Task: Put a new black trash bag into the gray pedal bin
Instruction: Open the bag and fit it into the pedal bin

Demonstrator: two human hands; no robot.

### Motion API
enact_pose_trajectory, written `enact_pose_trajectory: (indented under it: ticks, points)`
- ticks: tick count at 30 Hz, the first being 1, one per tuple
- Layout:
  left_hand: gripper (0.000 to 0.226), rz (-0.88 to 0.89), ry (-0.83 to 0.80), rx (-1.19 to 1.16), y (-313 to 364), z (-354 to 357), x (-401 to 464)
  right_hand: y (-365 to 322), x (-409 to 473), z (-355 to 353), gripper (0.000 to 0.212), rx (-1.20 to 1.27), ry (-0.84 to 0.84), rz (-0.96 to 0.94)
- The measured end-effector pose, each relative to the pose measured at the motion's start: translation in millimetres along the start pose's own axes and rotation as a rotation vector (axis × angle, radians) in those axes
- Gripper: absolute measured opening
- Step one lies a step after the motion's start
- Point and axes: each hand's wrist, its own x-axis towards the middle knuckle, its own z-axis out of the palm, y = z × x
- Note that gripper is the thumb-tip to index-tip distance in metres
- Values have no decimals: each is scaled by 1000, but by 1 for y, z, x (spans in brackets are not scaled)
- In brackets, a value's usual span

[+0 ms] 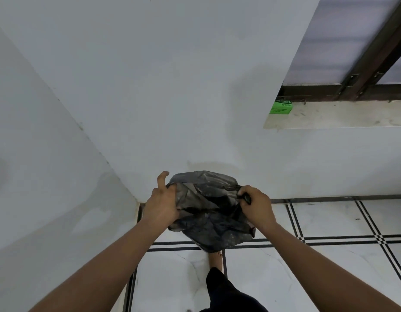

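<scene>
Up front, between both hands, the bag (pixel 208 212) hangs in the air over the tiled floor (pixel 330 221), close to the corner where two white walls (pixel 150 86) meet. Left hand (pixel 162 204) grips the bag's left edge, thumb and curled fingers bunching the plastic, while one finger sticks up free above it. Right hand (pixel 256 204) is clenched tight on a twisted bit of the right edge. The mouth is pulled wide across, left to right, and faces up and toward the camera; the body sags down to a crumpled point at the bottom. So the long axis runs roughly top to bottom, tilted a little, though the creases make that hard to call. The bag's lower tip covers the toes of a bare foot (pixel 216 258), and a dark trouser leg (pixel 226 291) is cut off at the bottom edge. No telling how deep the bag opens; its inside is just dark folds. Both forearms run out of frame at the lower corners. Over on the right, a green box (pixel 281 108) sits on the sill (pixel 341 118), its print too small to read, half tucked behind the wall edge. The window frame (pixel 375 52) is cropped by the top right corner.
</scene>
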Motion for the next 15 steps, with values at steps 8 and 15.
enact_pose_trajectory:
  ticks: [8,15]
  points:
    - [73,-32,-322,27,1,38,22,19,15,29,21,181,-150,372]
    - [66,-154,-259,68,-5,96,43,65,47,85,41,211,-184,401]
